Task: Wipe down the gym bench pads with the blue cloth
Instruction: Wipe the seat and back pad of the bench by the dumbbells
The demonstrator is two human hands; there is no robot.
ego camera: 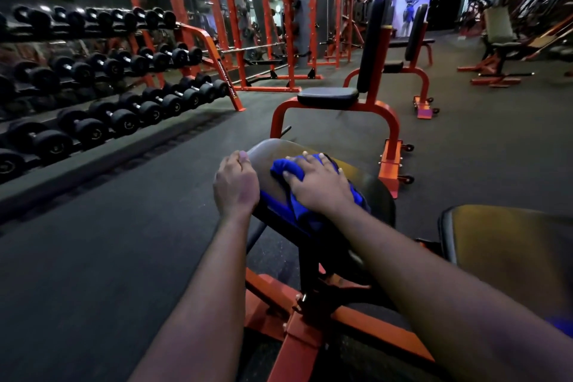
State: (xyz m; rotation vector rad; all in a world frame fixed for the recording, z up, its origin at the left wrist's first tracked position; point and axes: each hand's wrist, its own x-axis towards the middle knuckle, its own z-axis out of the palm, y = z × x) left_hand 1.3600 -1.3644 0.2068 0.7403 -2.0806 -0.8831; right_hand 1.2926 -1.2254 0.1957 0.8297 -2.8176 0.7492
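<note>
Wiping is under way on the pad [372, 186]: the right hand [316, 183] presses flat, spread fingers on the cloth [285, 174], which lies bunched and bright blue mid-pad, trailing toward 6 o'clock. The left hand [237, 183] curls over the pad's 9 o'clock edge, steadying it. Next, I judge, the cloth should sweep the bare glossy strip at 3 o'clock.
</note>
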